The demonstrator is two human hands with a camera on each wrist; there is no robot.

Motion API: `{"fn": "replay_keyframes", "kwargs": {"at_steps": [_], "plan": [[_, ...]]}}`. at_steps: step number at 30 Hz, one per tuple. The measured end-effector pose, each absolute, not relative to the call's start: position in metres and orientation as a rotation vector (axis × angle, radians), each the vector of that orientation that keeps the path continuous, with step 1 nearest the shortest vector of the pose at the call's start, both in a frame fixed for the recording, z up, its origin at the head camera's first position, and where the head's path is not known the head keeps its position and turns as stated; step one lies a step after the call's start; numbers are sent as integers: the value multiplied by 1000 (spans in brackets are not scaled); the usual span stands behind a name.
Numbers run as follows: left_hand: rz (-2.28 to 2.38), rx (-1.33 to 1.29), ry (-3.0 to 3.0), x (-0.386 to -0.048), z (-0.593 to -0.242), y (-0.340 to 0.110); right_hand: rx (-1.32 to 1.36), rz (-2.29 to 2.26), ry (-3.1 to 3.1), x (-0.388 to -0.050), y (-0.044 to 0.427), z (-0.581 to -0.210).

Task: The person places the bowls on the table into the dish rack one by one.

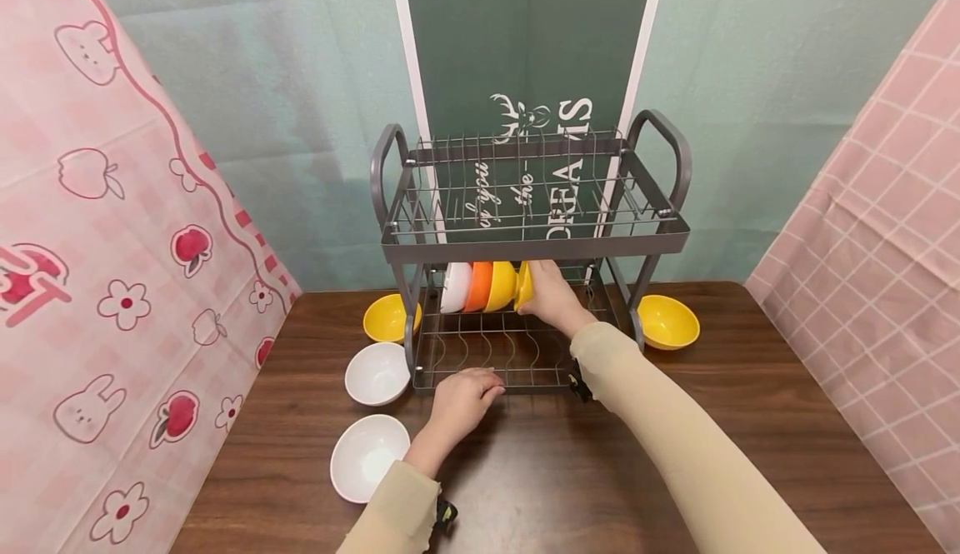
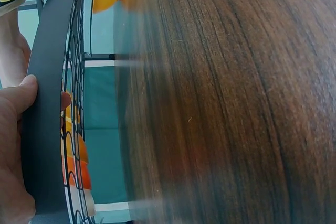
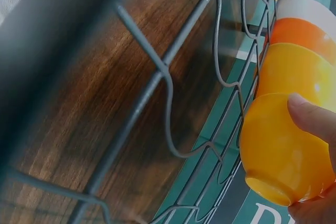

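My right hand [image 1: 553, 294] reaches under the upper tier of a grey two-tier dish rack [image 1: 532, 246]. It grips a yellow bowl [image 3: 283, 145] that stands on its side in the lower tier, thumb on the bowl's side in the right wrist view. Left of this bowl, another yellow bowl [image 1: 501, 286], an orange bowl [image 1: 478, 286] and a white bowl [image 1: 455, 288] stand on edge in a row. My left hand [image 1: 461, 400] holds the rack's lower front rail [image 2: 50, 108], with the thumb on one side and a fingertip showing past the other.
Left of the rack, a yellow bowl [image 1: 386, 319] and two white bowls, one nearer the rack [image 1: 375, 375] and one farther forward [image 1: 367, 459], sit upright on the wooden table [image 1: 570, 479]. Another yellow bowl [image 1: 669, 322] sits at the right. Curtains surround the table.
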State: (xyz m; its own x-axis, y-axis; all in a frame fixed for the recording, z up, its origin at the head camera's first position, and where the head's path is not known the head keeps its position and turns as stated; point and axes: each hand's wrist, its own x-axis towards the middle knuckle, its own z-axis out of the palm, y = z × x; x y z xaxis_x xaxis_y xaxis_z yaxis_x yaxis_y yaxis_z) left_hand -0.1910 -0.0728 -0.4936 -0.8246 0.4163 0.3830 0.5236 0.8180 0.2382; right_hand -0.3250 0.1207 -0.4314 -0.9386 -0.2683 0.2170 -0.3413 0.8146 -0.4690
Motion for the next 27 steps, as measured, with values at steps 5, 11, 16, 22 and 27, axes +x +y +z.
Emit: {"fn": "replay_keyframes", "kwargs": {"at_steps": [5,11,16,22,27], "plan": [[-489,-714,-2692,-191,-494,-73,520,695,-2871,-328,119,-432],[-486,-711,-2685,-191,-494,-73,566,665,-2880,-334,116,-435],[-480,-714,-2674,-191,-494,-72,562,667,-2888,-339,112,-436],[-490,-719,-2680,-191,-493,-73,546,661,-2896,-342,110,-439],[-491,-720,-2678,-192,-494,-73,553,667,-2897,-344,109,-439]]}}
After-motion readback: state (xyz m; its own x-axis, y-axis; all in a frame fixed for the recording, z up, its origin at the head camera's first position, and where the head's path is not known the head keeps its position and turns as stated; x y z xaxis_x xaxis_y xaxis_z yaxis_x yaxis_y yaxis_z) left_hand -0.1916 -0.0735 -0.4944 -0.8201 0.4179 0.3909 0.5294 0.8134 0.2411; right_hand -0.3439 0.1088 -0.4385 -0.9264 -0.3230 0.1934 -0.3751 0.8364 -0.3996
